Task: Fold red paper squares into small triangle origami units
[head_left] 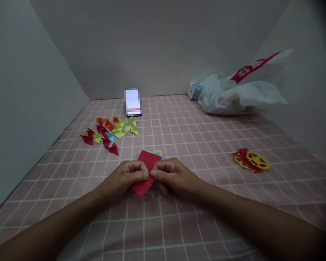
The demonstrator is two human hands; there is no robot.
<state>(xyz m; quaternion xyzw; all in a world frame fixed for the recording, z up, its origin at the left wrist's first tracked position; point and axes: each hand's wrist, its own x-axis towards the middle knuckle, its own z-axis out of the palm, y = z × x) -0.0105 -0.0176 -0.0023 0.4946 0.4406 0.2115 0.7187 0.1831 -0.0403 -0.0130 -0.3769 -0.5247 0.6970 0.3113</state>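
A piece of red paper (149, 160) is held up near the middle of the cloth, tilted so that one corner points down. My left hand (130, 173) pinches it between thumb and curled fingers. From the other side my right hand (171, 172) grips the same paper, the two thumb tips nearly meeting at its middle. Creases show below the thumbs. Just behind it lies a small stack of coloured paper (159, 151), mostly hidden by the red sheet. Farther left sits a group of folded paper cranes (120, 131) in red, orange, yellow and blue.
A pink cloth with white grid lines (174, 127) covers the surface, with grey walls around it. A lit phone (133, 102) stands upright at the back. To the right lie red and yellow paper cut-outs (251, 160). Behind them are a white plastic bag (230, 97) and a small box (193, 91).
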